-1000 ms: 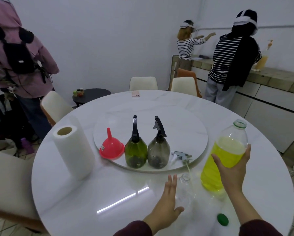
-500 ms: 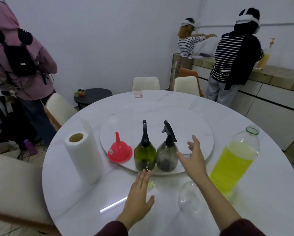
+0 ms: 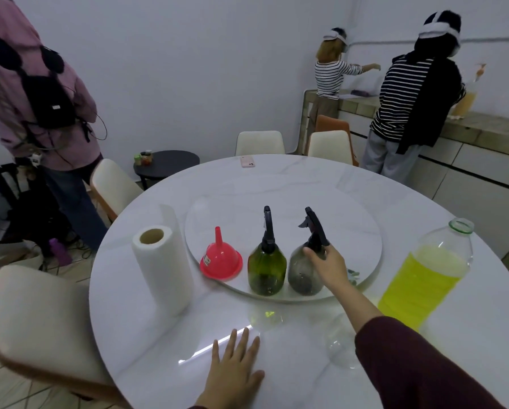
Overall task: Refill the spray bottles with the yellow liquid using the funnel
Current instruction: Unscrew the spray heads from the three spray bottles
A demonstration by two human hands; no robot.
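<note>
While my right hand [image 3: 325, 262] closes round the neck of the grey spray bottle [image 3: 304, 273] at centre frame, thumb on one side and fingers curling behind the black trigger head, my left hand [image 3: 232, 376] lies flat and open on the white table [image 3: 306, 184] at the bottom edge, holding nothing. Going by size: the big clear bottle of yellow liquid [image 3: 424, 278] stands uncapped at the right, on the table just off the round turntable [image 3: 350, 219]; I judge it heavy and sloshy, so I should pour it later with both hands and slowly. The grey bottle stands touching or nearly touching the green spray bottle [image 3: 266, 270] near the turntable's front rim, so I should lift or twist it straight, without knocking its neighbour. The step in hand looks like taking this bottle to unscrew its sprayer; gripping the collar rather than the trigger will turn it cleanly. The red funnel [image 3: 220, 261] sits upside down to the left, spout up, untouched. It carries a small white sticker, too small to read; I see no other legible writing.
</note>
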